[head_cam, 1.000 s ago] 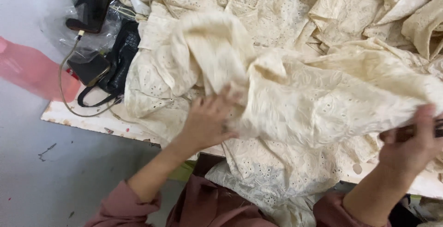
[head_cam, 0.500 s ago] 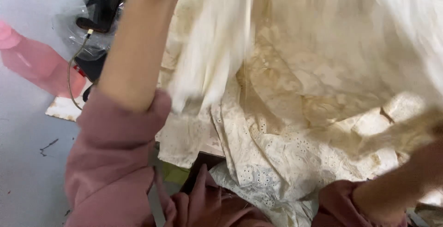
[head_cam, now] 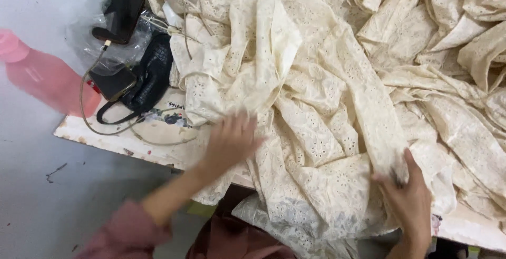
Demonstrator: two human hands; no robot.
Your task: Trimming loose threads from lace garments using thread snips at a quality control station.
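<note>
Pink sleeve (head_cam: 124, 227): closest to the camera, at the bottom left, on the person's left arm.
Left hand (head_cam: 229, 143): blurry. It lies on top of the cloth near the table edge with its fingers spread apart, and it grips nothing.
Right hand (head_cam: 406, 196): at the bottom right, with thumb and fingers pinched together on a fold of the cloth.
Cream cotton cloth with little punched holes (head_cam: 316, 111): a big crumpled heap. It covers most of the table, and some of it hangs over the near edge toward the person.
Step in hand: it looks like sorting out and smoothing the heap, with one hand pressing and the other holding a fold.
What a next pull calls for: a soft, slow tug, I think, since the cloth is thin and tangled.
White chipped table (head_cam: 105, 135): its bare corner shows on the left.
Black handbag (head_cam: 150, 77): on that corner, touching the cloth.
Clear plastic bag (head_cam: 87, 43): behind the handbag, with a black phone (head_cam: 120, 15) on it.
Pink plastic bottle (head_cam: 45, 77): far left, off the table.
</note>
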